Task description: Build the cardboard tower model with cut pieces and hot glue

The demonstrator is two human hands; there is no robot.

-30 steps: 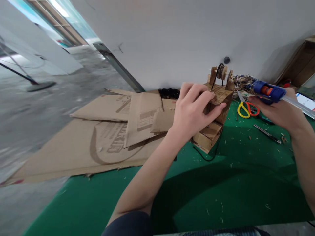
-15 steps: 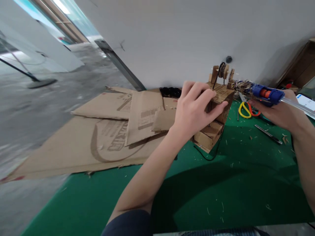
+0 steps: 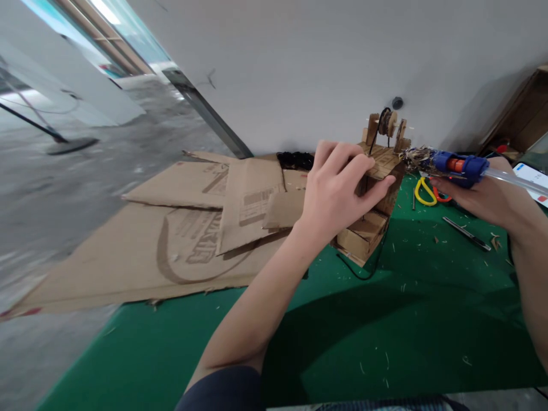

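Cardboard model [image 3: 385,165]: being pinched steady by left hand [image 3: 336,191]; glue gun [image 3: 471,170]: being aimed there in right hand [image 3: 499,197], fingers clasping.

Left fingers [image 3: 359,168] bent, right arm [image 3: 532,274] forward

1. Left sleeve [image 3: 222,393]: dark navy, plain cloth, short; curved hem sits near the elbow.
2. Left forearm [image 3: 261,297]: bare, slender, tapering to the wrist; left hand [image 3: 336,191] ungloved.
3. Right forearm [image 3: 531,274]: bare along its visible length; right hand [image 3: 492,200] ungloved, partly hidden.
4. Near edge: strip of patterned fabric [image 3: 385,407], dark bluish; garment type unclear.
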